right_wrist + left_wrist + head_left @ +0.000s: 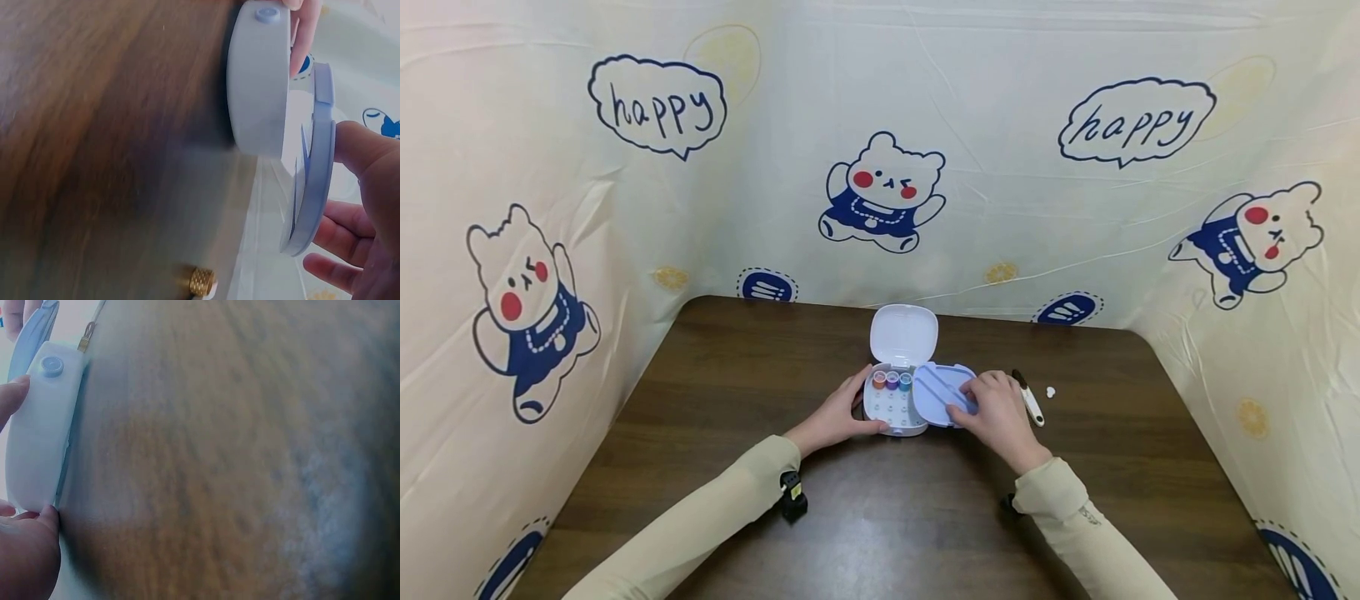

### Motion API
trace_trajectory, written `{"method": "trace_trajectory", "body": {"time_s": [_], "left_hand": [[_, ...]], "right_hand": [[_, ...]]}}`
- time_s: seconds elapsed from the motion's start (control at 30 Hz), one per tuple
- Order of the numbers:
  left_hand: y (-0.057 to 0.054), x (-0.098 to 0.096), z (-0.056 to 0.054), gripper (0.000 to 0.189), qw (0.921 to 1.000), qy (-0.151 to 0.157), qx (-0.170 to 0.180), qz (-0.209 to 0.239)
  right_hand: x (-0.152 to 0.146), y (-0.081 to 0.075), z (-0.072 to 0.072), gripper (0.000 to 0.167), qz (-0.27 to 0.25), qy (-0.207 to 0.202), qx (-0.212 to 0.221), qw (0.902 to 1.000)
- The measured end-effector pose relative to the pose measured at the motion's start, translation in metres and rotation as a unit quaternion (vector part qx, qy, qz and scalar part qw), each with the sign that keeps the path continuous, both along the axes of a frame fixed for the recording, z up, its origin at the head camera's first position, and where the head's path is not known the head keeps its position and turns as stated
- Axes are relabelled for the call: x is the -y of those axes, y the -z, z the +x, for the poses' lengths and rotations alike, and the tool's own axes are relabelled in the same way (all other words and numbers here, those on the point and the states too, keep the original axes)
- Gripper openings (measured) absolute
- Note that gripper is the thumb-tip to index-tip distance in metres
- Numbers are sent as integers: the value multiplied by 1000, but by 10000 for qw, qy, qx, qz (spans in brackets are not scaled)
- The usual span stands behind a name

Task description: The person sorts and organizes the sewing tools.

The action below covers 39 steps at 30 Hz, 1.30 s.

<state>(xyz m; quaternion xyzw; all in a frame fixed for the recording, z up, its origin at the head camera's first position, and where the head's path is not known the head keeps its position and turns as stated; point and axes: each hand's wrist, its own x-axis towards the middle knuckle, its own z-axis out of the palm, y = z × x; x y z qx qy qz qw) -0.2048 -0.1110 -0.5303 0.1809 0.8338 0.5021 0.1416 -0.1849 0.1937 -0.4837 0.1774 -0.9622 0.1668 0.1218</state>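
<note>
We see a pale blue tray, slightly tilted, raised over the right side of a white box at the table's middle. The right hand grips the tray's right side, thumb and fingers bent against it. We judge it light, stiff plastic, rather slick, best taken by its raised rim and kept level. The left hand spreads round the box's left side, thumb near, fingers far, holding it. Three colored spools sit inside, small and probably quick to roll if spilled. The lid stands up at the far side; a slim tool lies to the right on the brown table.
</note>
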Motion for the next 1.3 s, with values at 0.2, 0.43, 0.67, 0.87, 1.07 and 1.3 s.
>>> {"method": "trace_trajectory", "body": {"time_s": [0.2,0.43,0.67,0.87,1.07,1.3], "left_hand": [[2,1,-1,111,10000,16,9,6],[1,1,-1,110,9999,69,-113,100],[2,1,-2,110,9995,85,-188,248],[5,2,-2,112,9997,87,-165,174],[7,3,-2,113,9996,92,-183,171],[7,3,-3,113,9992,136,-241,286]], "right_hand": [[12,1,0,36,-38,-97,-67,9999],[27,0,-1,35,-42,-161,-107,9998],[40,2,-3,35,-32,-239,-157,9996],[48,5,-5,34,3,-229,-110,9997],[55,4,-6,32,-73,-317,-196,9993],[63,6,-7,33,-90,-373,-259,9989]]}}
